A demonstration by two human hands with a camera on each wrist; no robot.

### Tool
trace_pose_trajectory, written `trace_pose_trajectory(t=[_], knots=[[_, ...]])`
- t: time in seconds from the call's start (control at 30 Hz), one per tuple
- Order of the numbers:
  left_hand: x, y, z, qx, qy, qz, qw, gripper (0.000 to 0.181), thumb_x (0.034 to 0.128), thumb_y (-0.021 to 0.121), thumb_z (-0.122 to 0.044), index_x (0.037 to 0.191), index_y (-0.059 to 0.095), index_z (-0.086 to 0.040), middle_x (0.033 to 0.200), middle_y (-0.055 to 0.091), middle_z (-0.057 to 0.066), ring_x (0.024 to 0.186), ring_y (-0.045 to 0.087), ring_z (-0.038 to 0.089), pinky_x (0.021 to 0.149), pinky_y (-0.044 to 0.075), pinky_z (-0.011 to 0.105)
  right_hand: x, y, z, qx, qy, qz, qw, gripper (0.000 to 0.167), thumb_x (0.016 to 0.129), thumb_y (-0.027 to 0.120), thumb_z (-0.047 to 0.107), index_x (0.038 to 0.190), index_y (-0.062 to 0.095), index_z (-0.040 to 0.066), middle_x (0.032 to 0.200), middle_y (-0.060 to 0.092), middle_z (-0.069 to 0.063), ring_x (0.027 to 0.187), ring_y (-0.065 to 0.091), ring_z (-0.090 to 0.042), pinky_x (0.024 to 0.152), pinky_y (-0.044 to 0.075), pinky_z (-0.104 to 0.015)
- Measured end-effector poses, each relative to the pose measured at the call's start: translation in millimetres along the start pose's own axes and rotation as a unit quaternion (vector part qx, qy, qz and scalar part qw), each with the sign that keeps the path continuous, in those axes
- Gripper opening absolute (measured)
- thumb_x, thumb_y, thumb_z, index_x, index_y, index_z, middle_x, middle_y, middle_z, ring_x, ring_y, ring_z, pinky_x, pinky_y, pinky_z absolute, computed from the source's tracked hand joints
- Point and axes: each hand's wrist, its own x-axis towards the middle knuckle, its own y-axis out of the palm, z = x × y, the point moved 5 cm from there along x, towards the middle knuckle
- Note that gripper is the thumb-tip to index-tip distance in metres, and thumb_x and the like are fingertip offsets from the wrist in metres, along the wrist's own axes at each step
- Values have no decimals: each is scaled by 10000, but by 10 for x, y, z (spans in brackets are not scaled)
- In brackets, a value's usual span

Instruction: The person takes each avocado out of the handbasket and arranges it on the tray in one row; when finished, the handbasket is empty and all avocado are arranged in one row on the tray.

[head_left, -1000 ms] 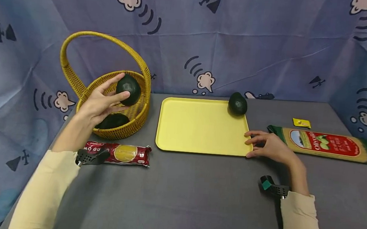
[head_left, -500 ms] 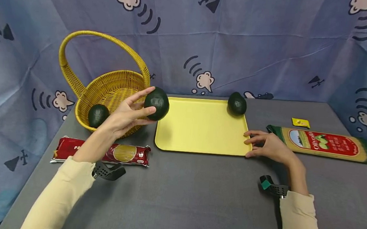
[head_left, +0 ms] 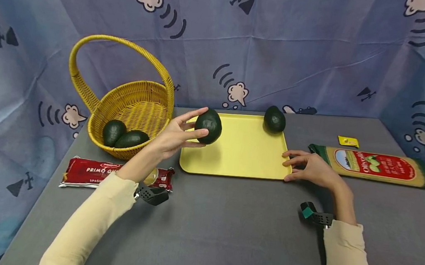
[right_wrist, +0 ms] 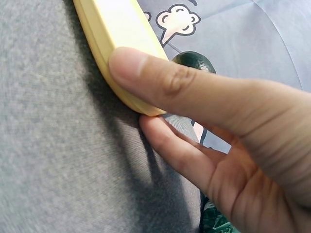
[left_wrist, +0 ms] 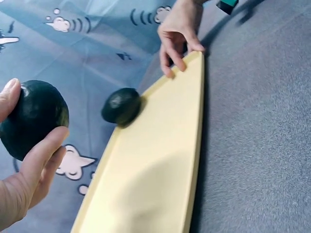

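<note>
My left hand (head_left: 174, 140) grips a dark green avocado (head_left: 209, 127) between thumb and fingers, holding it over the left part of a yellow tray (head_left: 241, 151). In the left wrist view the held avocado (left_wrist: 36, 119) is apart from the tray. At the tray's right edge, my right hand (head_left: 312, 169) holds the rim near the front corner; the right wrist view has the thumb (right_wrist: 150, 77) on the tray and a fingertip below it. Another avocado (head_left: 274, 120) lies at the tray's back right corner. Two more avocados, one darker (head_left: 114, 132) and one beside it (head_left: 132, 138), lie in the basket.
The yellow wicker basket (head_left: 137, 88) with a tall handle stands back left. In front of it lies a red spaghetti pack (head_left: 89, 172), partly behind my left forearm. A long green-ended pack (head_left: 378, 165) and a small yellow packet (head_left: 348, 141) lie at the right.
My left hand has carried the avocado rightward out of the basket and over the tray. The two avocados in the basket are now uncovered. My right hand has stayed at the tray edge.
</note>
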Motion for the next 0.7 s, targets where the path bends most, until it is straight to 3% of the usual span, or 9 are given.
trace_pose_trajectory(t=[0.23,0.47,0.7], knots=[[221,111,93,-24,-29,-37,10000,613,895,632,50,1434,477,-196,1468,280,23,1159,535,339,904,479,552,-5,-10,-2,75,-39,-32,10000,439,724,853,259,1068,730,17,1309,571,-152,1159,531,-312,747,498,-183],[447,190,129,-27,85,82,9999,607,903,624,40,1437,472,-206,1397,439,116,1155,546,336,892,501,528,-1,-9,-8,92,-55,-49,9999,445,717,857,266,1062,732,16,1305,571,-163,1161,530,-314,740,505,-172],[711,259,198,217,186,22,9996,615,896,636,37,1442,465,-188,1399,421,114,1193,524,342,923,470,555,-2,-11,-33,69,-67,-59,9999,431,722,853,271,1060,737,30,1296,579,-148,1029,584,-254,731,502,-174]])
